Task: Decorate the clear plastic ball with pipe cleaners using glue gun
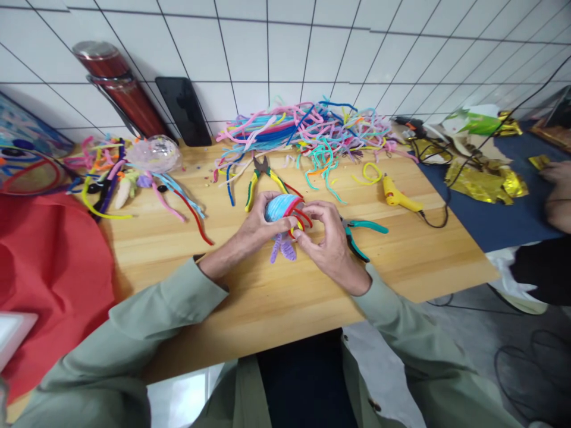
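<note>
Both hands hold a small craft piece over the wooden table (pixel 250 297): a light blue ball (pixel 279 207) wrapped with red pipe cleaners (pixel 300 215), with a purple fuzzy piece (pixel 282 248) hanging below. My left hand (pixel 257 221) grips the ball from the left, fingers curled round it. My right hand (pixel 323 235) pinches the red pipe cleaners on the ball's right side.
A heap of coloured pipe cleaners (pixel 307 128) lies at the back. Yellow-handled pliers (pixel 261 178) and teal-handled pliers (pixel 361 235) flank my hands. A yellow glue gun (pixel 398 196) lies right. Red cloth (pixel 44 273) covers the left. Another person's hand (pixel 557 172) is at far right.
</note>
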